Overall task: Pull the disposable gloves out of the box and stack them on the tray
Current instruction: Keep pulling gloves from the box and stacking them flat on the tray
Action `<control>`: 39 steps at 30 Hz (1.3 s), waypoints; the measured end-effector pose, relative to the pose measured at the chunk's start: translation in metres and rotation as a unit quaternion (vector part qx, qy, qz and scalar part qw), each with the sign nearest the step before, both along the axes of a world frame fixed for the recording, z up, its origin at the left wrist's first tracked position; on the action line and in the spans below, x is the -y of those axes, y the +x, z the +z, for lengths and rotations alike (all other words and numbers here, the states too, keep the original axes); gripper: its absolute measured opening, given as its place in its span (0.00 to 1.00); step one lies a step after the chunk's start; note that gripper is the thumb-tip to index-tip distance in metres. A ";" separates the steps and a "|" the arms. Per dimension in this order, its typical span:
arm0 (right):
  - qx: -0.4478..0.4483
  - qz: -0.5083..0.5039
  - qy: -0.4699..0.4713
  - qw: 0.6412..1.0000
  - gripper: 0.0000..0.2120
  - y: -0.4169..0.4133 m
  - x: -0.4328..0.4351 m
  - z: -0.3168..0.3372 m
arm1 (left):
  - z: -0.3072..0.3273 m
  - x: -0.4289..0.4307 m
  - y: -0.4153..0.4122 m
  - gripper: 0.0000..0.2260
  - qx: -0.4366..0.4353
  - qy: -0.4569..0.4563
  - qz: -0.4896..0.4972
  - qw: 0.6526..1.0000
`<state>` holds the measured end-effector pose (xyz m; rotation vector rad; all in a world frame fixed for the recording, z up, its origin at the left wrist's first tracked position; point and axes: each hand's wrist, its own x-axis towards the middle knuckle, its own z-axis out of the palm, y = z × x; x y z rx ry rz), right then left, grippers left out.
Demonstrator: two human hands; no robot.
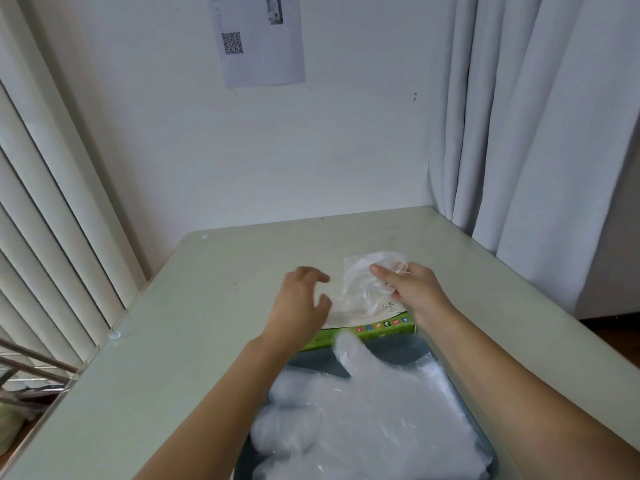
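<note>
Tray (391, 351) nearest, right hand (415, 289) pinching glove (362, 284), left hand (298, 303) loosely curled

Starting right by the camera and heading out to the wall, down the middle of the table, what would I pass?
tray with the stacked gloves → green box → single glove pinched by the right hand → bare table → paper sheet on the wall

The wall sheet (273, 60) bears a QR code (232, 43); its text is illegible.
</note>
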<state>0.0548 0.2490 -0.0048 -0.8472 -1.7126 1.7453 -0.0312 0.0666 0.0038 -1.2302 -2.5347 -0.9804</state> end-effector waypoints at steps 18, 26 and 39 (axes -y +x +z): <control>-0.256 -0.063 0.175 0.948 0.09 0.045 0.028 0.098 | -0.011 -0.016 0.005 0.18 0.196 -0.256 -0.115 0.939; -0.231 0.080 0.066 0.968 0.09 0.087 0.047 0.142 | 0.052 0.002 0.022 0.13 0.402 0.234 -0.132 0.875; -0.279 0.092 -0.109 0.950 0.04 0.131 0.088 0.121 | 0.061 0.052 0.113 0.14 0.481 0.177 -0.217 0.831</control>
